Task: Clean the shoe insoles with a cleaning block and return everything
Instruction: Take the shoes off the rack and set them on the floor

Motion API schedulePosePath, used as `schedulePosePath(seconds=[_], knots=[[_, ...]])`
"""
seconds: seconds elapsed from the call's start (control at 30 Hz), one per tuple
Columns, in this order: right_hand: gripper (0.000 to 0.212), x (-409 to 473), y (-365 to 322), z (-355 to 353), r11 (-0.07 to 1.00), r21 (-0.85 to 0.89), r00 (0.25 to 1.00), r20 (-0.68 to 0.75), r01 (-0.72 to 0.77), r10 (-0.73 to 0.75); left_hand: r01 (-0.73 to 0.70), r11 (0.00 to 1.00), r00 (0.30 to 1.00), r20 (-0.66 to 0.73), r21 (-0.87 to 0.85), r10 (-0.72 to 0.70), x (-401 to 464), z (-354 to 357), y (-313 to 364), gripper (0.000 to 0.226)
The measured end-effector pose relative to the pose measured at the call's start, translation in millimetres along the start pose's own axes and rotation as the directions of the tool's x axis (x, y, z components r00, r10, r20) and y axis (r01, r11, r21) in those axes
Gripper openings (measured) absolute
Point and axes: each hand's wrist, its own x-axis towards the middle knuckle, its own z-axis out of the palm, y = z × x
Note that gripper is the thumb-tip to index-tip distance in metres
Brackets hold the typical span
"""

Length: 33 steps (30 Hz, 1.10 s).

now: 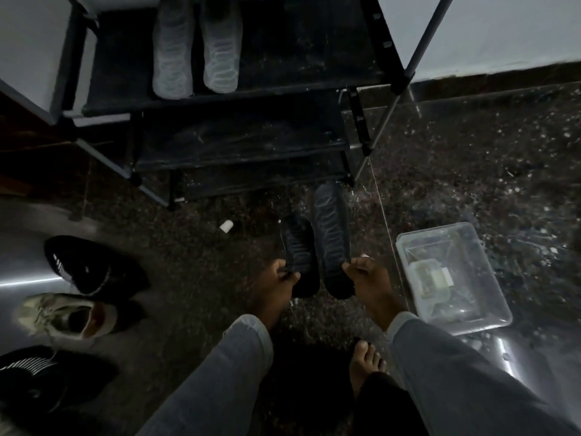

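The left hand (281, 275) pinches the near end of the shorter dark insole (298, 256), fingers curled round its edge. The right hand (366, 275) likewise grips the near end of the longer dark insole (331, 237), thumb and fingers closed on it. Both insoles hang side by side, almost touching, above the speckled floor (471, 171), in front of the lowest tier of the black shoe rack (239, 143). Both arms reach forward and down in grey sleeves (239, 366), wrists close together.

On the rack's upper shelf, near its front edge, lie 2 pale insoles (196, 42). Right of the right hand, a clear plastic tub (490, 313) sits on the floor with a small box inside; whether that is the cleaning block, I cannot tell. To the left stand 3 shoes (66, 313), well apart from the hands. A small white piece (226, 226) lies on open floor between.
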Motion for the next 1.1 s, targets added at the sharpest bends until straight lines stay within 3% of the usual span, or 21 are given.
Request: schedulePosePath(seconds=[0.03, 0.13, 0.27, 0.37, 0.43, 0.53, 0.7, 0.93, 1.0, 1.1], knots=[[0.006, 7, 5, 0, 1.000, -0.010, 1.000, -0.015, -0.009, 0.009, 0.003, 1.000, 1.000, 0.000, 0.016, -0.003, 6, 2, -5, 0.021], [0.024, 30, 21, 1, 0.998, -0.049, 0.998, -0.060, -0.028, 0.025, 0.011, 0.999, 0.999, -0.043, 0.043, -0.009, 27, 10, -18, 0.022], [0.007, 56, 45, 0, 0.993, -0.085, 0.993, -0.086, -0.082, 0.075, 0.021, 0.996, 0.999, -0.030, 0.087, -0.018, 51, 15, -35, 0.024], [0.013, 69, 67, 1, 0.982, -0.142, 0.989, -0.095, -0.124, 0.111, 0.056, 0.993, 0.998, -0.040, 0.101, -0.052, 65, 17, -52, 0.021], [0.011, 76, 79, 3, 0.975, -0.168, 0.987, -0.094, -0.144, 0.130, 0.099, 0.991, 0.995, -0.041, 0.095, -0.095, 71, 21, -64, 0.025], [0.026, 78, 85, 7, 0.968, -0.188, 0.985, -0.088, -0.165, 0.150, 0.158, 0.986, 0.987, -0.034, 0.054, -0.157, 82, 28, -84, 0.029], [0.034, 82, 93, 11, 0.952, -0.230, 0.977, -0.119, -0.201, 0.178, 0.310, 0.951, 0.951, 0.003, -0.021, -0.310, 88, 31, -101, 0.013], [0.026, 91, 96, 10, 0.921, -0.281, 0.957, -0.178, -0.271, 0.228, 0.240, 0.971, 0.969, 0.055, 0.008, -0.240, 87, 25, -110, 0.061], [0.024, 95, 97, 11, 0.921, -0.297, 0.963, -0.176, -0.250, 0.205, 0.242, 0.970, 0.969, 0.050, 0.017, -0.243, 89, 25, -111, 0.060], [0.024, 95, 88, 14, 0.917, -0.327, 0.968, -0.181, -0.228, 0.176, 0.206, 0.978, 0.977, 0.047, 0.028, -0.207, 87, 24, -106, 0.037]])
